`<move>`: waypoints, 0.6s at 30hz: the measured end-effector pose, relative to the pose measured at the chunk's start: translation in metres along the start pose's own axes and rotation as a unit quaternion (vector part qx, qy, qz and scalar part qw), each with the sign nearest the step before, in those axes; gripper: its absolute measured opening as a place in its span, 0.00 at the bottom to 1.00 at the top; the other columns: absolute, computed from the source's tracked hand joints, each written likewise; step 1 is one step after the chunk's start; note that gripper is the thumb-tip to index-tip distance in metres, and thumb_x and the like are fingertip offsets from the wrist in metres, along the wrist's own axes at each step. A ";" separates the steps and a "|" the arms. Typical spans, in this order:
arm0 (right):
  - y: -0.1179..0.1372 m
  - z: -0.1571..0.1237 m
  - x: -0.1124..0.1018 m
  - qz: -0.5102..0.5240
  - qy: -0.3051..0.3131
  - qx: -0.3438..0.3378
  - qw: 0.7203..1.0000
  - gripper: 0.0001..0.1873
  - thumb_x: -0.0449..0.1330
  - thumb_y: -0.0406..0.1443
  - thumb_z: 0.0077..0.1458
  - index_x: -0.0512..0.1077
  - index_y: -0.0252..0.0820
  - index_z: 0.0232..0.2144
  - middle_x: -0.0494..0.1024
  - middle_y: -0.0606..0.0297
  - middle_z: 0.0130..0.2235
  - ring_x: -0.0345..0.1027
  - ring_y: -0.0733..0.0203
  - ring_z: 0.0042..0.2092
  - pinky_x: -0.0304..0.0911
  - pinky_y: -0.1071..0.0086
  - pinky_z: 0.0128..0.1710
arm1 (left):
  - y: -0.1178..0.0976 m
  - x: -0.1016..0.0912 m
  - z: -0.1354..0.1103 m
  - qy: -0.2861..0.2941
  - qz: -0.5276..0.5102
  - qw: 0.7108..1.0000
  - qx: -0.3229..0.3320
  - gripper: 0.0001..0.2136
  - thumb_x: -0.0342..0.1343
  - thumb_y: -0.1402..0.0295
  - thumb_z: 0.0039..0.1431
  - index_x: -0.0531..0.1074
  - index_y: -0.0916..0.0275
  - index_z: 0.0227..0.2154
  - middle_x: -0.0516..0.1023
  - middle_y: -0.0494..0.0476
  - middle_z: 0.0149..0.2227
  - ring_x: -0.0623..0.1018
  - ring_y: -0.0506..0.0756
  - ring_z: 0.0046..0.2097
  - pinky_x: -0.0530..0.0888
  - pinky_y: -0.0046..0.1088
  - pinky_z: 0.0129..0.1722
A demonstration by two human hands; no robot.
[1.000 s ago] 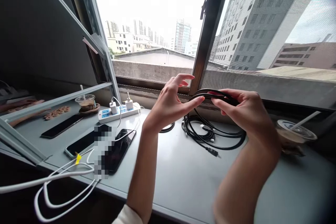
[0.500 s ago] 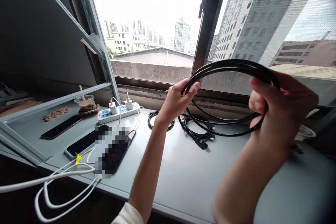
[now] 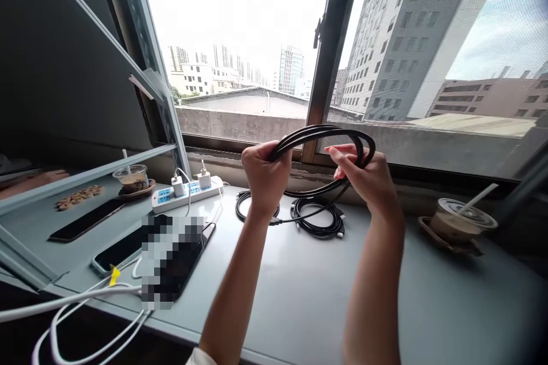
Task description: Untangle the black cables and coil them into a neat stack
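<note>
A looped black cable [image 3: 323,130] is held up above the desk, its turns stretched between my two hands. My left hand [image 3: 266,174] is closed round the left side of the loops. On the right side, my right hand [image 3: 371,178] has the loops between its thumb and fingers, with the fingertips pointing left. A thinner run of the cable hangs below, with a connector end near the desk by my left wrist. Behind and under it, a coiled black cable [image 3: 319,234] and another coiled cable [image 3: 240,214] lie on the desk, the second partly hidden by my left hand and wrist.
On the grey desk [image 3: 299,296], a white power strip [image 3: 171,203] with plugged chargers stands at the left. Phones [image 3: 124,245] and white cables [image 3: 64,296] lie nearer. Drink cups stand at the left [image 3: 132,178] and right [image 3: 456,225]. A metal frame [image 3: 162,108] rises left, before the window.
My right hand has moved left and nearer my left hand, so the loops are narrower. Its fingers have shifted on the cable. The view has turned slightly, showing the right cup fully.
</note>
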State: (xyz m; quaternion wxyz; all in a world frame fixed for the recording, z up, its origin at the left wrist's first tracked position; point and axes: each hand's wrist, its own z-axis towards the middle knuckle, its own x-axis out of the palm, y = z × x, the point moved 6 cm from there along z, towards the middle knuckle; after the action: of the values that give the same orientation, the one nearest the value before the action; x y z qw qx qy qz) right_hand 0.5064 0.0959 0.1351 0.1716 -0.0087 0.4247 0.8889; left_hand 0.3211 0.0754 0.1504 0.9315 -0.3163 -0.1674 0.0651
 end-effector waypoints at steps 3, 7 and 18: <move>0.011 -0.005 0.008 0.099 0.017 -0.006 0.995 0.14 0.63 0.45 0.47 0.75 0.40 0.29 0.62 0.76 0.14 0.56 0.72 0.15 0.56 0.76 0.17 | -0.006 0.000 -0.004 -0.036 -0.015 0.999 0.029 0.20 0.56 0.69 0.50 0.54 0.63 0.10 0.49 0.43 0.12 0.51 0.42 0.16 0.48 0.22 0.15; 0.024 -0.014 0.007 0.258 0.068 0.033 0.963 0.11 0.63 0.44 0.46 0.75 0.43 0.30 0.50 0.81 0.11 0.37 0.76 0.12 0.37 0.78 0.09 | 0.013 0.004 -0.002 -0.009 -0.042 0.998 -0.036 0.21 0.55 0.66 0.51 0.52 0.62 0.09 0.50 0.43 0.10 0.52 0.42 0.13 0.49 0.21 0.13; 0.046 -0.031 -0.024 0.189 -0.164 0.023 0.968 0.06 0.65 0.38 0.42 0.78 0.42 0.26 0.49 0.80 0.09 0.35 0.76 0.11 0.30 0.75 0.09 | 0.082 0.047 -0.033 0.318 0.110 0.884 -0.324 0.17 0.48 0.64 0.56 0.70 0.66 0.16 0.73 0.55 0.18 0.72 0.51 0.18 0.69 0.24 0.20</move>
State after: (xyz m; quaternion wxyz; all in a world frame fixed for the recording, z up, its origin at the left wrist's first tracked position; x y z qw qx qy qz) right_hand 0.5101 0.0380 0.1538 0.0682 0.2216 0.4050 0.8844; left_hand 0.3753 0.1323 0.0882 0.7674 -0.6205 0.1615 0.0055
